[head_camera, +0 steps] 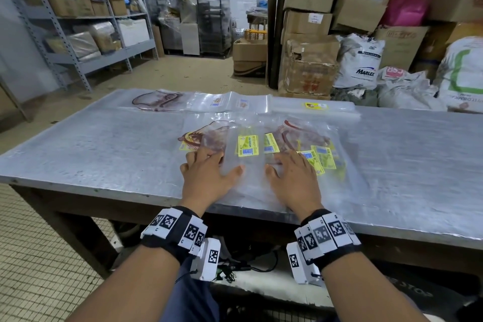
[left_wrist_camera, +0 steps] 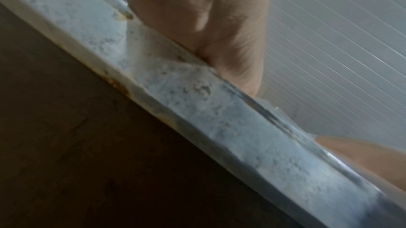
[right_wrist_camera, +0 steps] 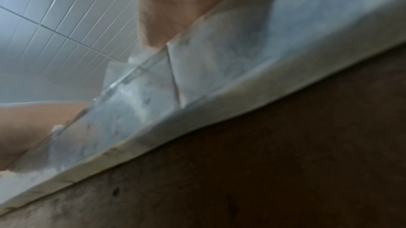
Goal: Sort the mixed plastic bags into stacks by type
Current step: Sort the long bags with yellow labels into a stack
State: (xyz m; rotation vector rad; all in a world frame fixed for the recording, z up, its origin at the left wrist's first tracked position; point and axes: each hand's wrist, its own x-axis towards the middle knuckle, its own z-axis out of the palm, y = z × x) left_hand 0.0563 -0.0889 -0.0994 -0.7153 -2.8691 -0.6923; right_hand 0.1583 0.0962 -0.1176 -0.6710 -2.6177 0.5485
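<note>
Left hand point(head_camera: 209, 178) and right hand point(head_camera: 295, 180) — flat on mixed bags point(head_camera: 261, 144); table point(head_camera: 91, 149) beneath

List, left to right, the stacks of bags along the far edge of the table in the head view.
Bags with the brown print → clear bags with small labels → clear bags with a yellow label.
</note>
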